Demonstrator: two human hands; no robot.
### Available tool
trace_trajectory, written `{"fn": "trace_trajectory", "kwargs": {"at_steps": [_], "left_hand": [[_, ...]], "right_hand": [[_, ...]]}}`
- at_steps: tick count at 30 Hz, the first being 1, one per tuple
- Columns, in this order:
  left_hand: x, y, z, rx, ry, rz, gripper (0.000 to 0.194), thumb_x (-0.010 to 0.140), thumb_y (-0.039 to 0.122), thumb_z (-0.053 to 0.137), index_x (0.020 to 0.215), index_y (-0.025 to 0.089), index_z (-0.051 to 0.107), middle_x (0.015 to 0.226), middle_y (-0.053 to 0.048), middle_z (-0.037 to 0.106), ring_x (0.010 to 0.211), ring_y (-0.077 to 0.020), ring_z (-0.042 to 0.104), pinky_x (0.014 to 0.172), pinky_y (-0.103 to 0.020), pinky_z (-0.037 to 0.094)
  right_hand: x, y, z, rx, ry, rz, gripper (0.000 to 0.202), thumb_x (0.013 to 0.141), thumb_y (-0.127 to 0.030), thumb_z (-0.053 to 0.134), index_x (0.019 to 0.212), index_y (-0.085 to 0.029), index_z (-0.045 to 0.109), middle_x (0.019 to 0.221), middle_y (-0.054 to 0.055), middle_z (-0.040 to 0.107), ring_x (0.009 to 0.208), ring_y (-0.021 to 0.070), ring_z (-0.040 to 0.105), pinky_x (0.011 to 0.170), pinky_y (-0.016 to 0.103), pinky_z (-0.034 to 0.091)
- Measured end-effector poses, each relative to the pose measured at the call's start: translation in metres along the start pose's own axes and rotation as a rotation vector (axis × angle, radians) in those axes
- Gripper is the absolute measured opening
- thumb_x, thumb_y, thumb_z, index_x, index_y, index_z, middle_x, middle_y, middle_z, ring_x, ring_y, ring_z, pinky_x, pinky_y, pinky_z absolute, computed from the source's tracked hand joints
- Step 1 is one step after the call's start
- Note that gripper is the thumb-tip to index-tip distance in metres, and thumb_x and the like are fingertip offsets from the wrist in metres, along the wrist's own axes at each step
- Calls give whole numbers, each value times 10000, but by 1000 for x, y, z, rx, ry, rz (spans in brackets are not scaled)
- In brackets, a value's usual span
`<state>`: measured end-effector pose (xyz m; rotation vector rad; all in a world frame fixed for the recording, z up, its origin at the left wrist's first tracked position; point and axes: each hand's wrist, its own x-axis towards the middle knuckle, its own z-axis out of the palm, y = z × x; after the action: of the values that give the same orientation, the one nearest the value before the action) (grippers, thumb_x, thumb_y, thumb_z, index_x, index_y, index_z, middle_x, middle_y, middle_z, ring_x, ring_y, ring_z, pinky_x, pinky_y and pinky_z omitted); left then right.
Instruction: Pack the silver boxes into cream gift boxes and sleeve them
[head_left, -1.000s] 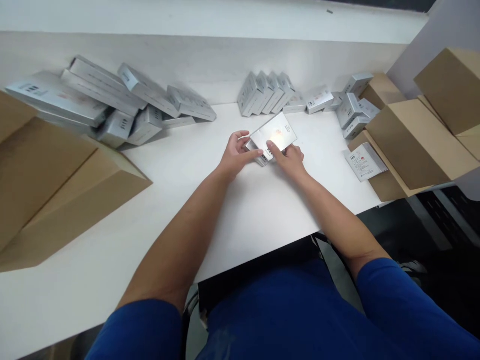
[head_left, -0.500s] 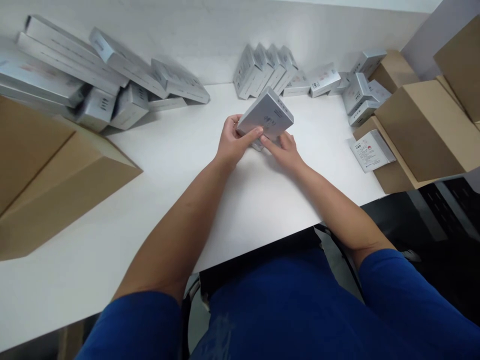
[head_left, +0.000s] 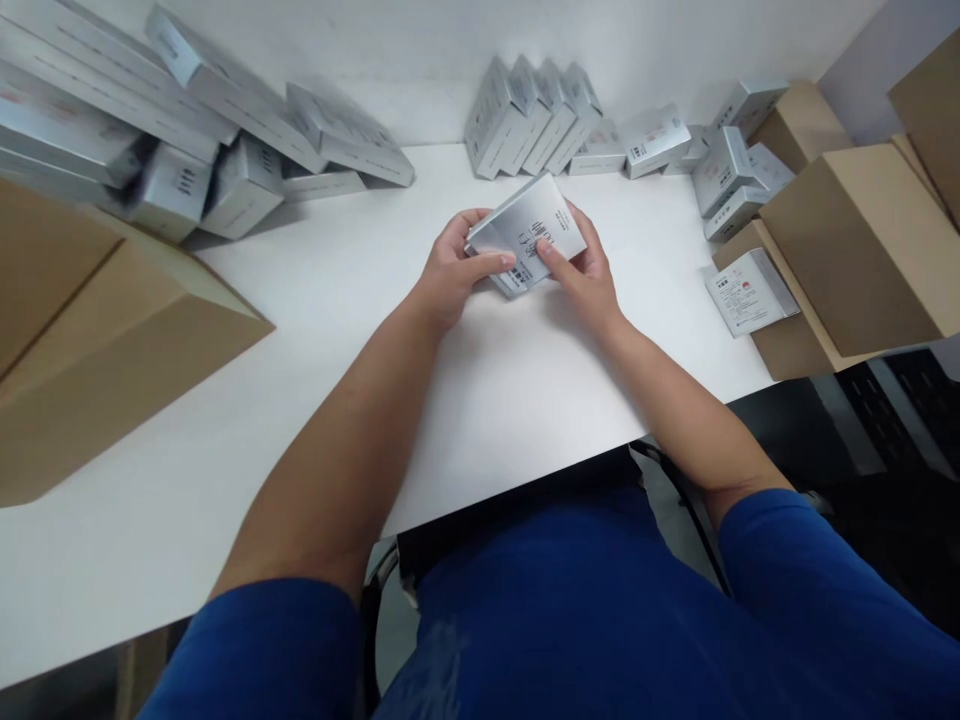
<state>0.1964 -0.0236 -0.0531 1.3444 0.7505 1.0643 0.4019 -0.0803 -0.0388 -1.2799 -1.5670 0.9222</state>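
A flat silver box (head_left: 531, 228) with dark printed characters is held between both hands over the white table (head_left: 517, 400). My left hand (head_left: 454, 268) grips its left side, thumb on the printed face and fingers behind. On the right, my right hand (head_left: 589, 268) is closed on the box, its thumb across the print and its fingers hidden behind the far edge. The box's printed face is turned up towards me. Beyond it, a row of silver boxes (head_left: 517, 125) leans against the wall.
More silver boxes (head_left: 247, 185) are piled at the back left, behind an open cardboard carton (head_left: 150, 370). At right, small boxes (head_left: 724, 180) stand beside another cardboard carton (head_left: 847, 250). A white printed box (head_left: 750, 292) leans on that carton's side.
The box in my hands has tipped so its printed face shows more fully. My right hand has shifted up along its right side. The view has moved slightly.
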Motion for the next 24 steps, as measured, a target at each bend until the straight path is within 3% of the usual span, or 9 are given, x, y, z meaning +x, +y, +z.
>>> {"fn": "trace_trajectory", "kwargs": {"at_steps": [3, 6, 9, 12, 17, 21, 24], "left_hand": [[-3, 3, 0, 59, 12, -15, 910, 585, 527, 1015, 1354, 296, 589, 1220, -78, 738, 1183, -387, 760, 998, -557, 681], [-4, 5, 1, 89, 23, -41, 876, 610, 487, 990, 1363, 299, 584, 1227, -87, 723, 1217, -403, 743, 1026, -591, 670], [-4, 7, 4, 59, 53, -60, 741, 648, 472, 967, 1276, 294, 617, 1205, -80, 737, 1186, -374, 748, 1035, -574, 672], [-5, 9, 11, 87, 109, -55, 663, 682, 517, 959, 1208, 295, 624, 1191, -64, 755, 1141, -349, 762, 1020, -555, 677], [-12, 13, 27, 296, 138, 2, 717, 669, 594, 956, 1216, 267, 628, 1208, -82, 764, 1141, -354, 756, 1018, -558, 667], [-16, 13, 30, 398, 208, -9, 712, 698, 594, 932, 1252, 269, 624, 1285, -101, 742, 1224, -372, 724, 1055, -565, 643], [-16, 8, 23, 496, 217, 13, 639, 820, 640, 848, 1307, 303, 608, 1290, -97, 734, 1211, -360, 726, 1051, -566, 638]], "right_hand": [[-4, -9, 1, 43, -16, 26, 1205, 808, -1041, 459, 1770, -354, 226, 1760, -8, 457, 1594, 330, 458, 1324, 509, 481], [-2, -4, 2, 20, -48, 50, 1266, 794, -1072, 416, 1778, -306, 200, 1748, 14, 482, 1612, 352, 402, 1365, 541, 405], [3, 7, 2, 9, -56, 72, 1211, 820, -1067, 380, 1761, -326, 194, 1730, 63, 476, 1572, 364, 456, 1343, 580, 427], [6, 12, 1, 4, -27, 98, 1145, 858, -1007, 482, 1749, -372, 144, 1684, 97, 496, 1496, 361, 537, 1295, 608, 471], [2, 5, -8, -256, 9, 98, 1148, 873, -934, 596, 1759, -417, 81, 1748, 108, 413, 1540, 376, 497, 1289, 638, 462], [-12, -22, -36, -514, 113, -4, 998, 943, -869, 549, 1751, -420, 173, 1765, 77, 395, 1692, 372, 295, 1355, 689, 347], [-37, -60, -83, -794, 345, -92, 795, 1017, -786, 473, 1698, -398, 341, 1736, 68, 423, 1711, 367, 265, 1375, 689, 308]]}}
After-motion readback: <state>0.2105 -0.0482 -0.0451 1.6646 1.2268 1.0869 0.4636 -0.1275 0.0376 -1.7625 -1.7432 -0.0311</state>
